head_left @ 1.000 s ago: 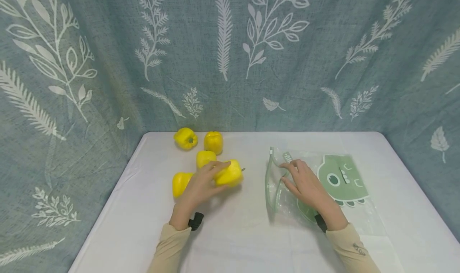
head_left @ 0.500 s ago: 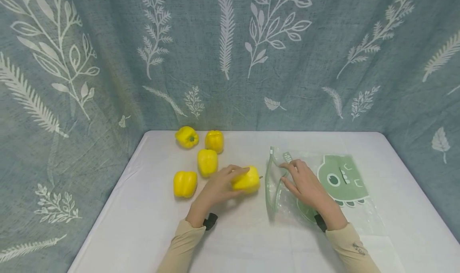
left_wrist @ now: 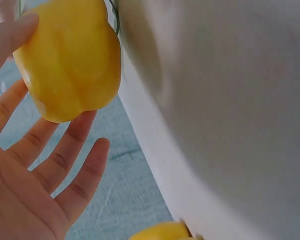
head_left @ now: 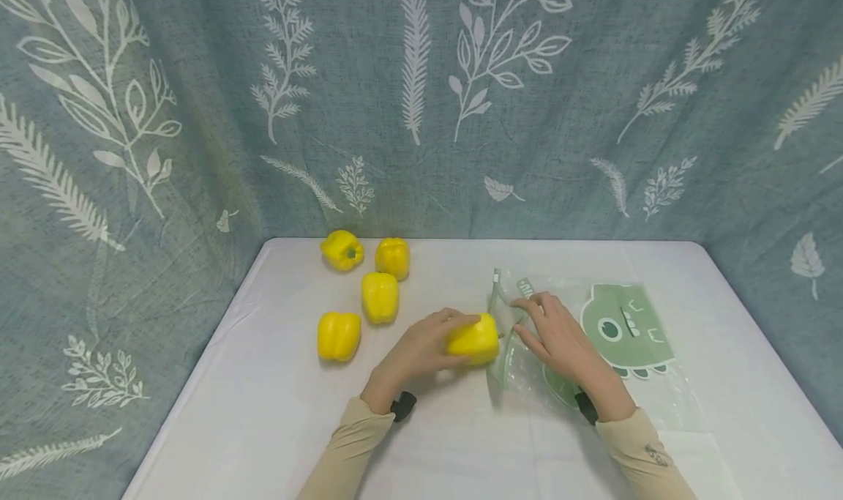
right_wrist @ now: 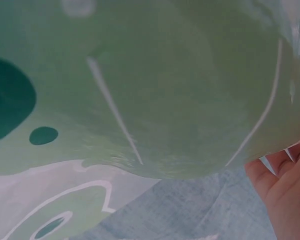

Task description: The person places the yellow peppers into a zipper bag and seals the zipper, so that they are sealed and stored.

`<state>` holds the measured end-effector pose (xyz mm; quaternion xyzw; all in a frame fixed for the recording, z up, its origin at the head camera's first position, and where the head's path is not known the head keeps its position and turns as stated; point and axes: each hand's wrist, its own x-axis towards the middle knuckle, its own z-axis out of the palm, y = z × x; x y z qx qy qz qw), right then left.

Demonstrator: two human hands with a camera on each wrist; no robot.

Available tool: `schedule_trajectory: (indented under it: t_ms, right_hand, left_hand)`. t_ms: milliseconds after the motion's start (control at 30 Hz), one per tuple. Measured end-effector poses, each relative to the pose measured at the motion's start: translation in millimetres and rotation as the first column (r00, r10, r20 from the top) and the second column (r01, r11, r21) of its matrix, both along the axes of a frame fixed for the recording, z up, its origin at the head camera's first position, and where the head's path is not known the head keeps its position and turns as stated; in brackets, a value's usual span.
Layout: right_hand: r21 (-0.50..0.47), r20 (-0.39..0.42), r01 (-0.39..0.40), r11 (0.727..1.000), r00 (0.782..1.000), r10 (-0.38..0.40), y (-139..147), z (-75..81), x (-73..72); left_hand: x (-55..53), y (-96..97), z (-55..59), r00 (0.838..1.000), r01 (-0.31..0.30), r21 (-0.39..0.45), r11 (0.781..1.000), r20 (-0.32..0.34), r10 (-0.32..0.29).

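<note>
Toward the right edge of the bench (head_left: 250,427), a bag (head_left: 615,339) is pinched, presumably for spreading, by the right hand (head_left: 558,339). A pepper (head_left: 481,341) is gripped stem-first by the half-curled left hand (head_left: 420,345).

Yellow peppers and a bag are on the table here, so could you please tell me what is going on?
A person has a yellow pepper in the left grip, right at the open mouth of a clear, green-printed bag, with most of the pepper outside it. The right grip holds the bag by the edge of its mouth. Four more peppers lie on the table.
</note>
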<state>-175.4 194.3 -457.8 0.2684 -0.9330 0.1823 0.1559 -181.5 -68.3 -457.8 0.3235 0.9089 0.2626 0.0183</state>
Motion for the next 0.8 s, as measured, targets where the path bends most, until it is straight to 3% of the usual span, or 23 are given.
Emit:
schedule_trajectory:
  t_ms: [300, 800]
  right_hand:
    - [-0.003, -0.017, -0.019, 1.0, 1.0, 0.019, -1, 1.3, 0.0]
    - [0.01, 0.018, -0.004, 1.0, 1.0, 0.004, -1, 4.4, 0.1]
  left_hand:
    - [0.5, 12.3, -1.1, 0.998, 0.05, 0.013, 0.999, 0.046, -0.05]
    - [1.9, 26.9, -8.4, 0.984, 0.122, 0.111, 0.986, 0.114, -0.135]
